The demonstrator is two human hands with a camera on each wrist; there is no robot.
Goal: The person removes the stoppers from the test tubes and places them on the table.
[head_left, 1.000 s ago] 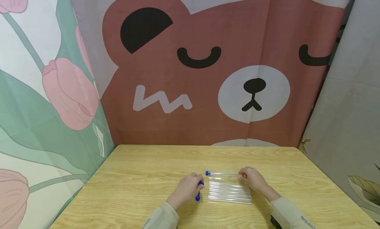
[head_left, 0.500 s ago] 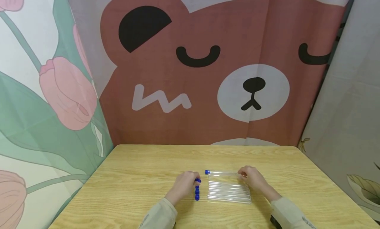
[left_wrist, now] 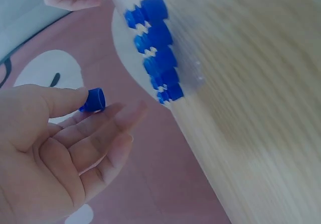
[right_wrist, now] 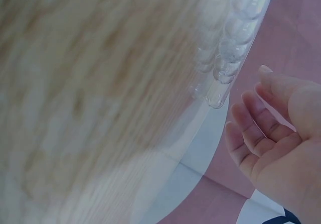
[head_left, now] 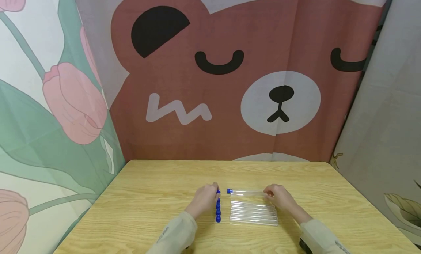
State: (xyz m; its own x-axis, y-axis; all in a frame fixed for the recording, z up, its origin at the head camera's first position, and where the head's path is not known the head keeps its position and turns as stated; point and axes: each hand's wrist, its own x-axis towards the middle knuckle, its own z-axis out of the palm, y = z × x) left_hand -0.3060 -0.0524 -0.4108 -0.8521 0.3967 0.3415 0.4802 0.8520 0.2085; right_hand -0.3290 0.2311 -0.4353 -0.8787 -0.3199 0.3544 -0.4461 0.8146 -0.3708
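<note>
My left hand (head_left: 204, 199) pinches a blue cap (left_wrist: 94, 100) between thumb and index finger; the other fingers are loosely bent. Just below it, a line of several blue caps (head_left: 218, 212) runs toward me on the table. To their right lies a row of clear test tubes (head_left: 253, 213), side by side, rounded ends to the right. Beyond that row is one test tube (head_left: 248, 193) with a blue cap on its left end. My right hand (head_left: 279, 197) holds this tube's right end at the fingertips. In the right wrist view, the tube hardly shows at the fingers.
The light wood table (head_left: 158, 206) reaches back to a hanging cloth (head_left: 177, 140) printed with a bear. A tulip-patterned cloth (head_left: 75, 104) hangs at the left, and a pale curtain (head_left: 378, 129) at the right.
My left hand has moved away from me along the line of caps with a cap in its fingers, uncovering more of the line. My right hand and the tubes have stayed nearly still.
</note>
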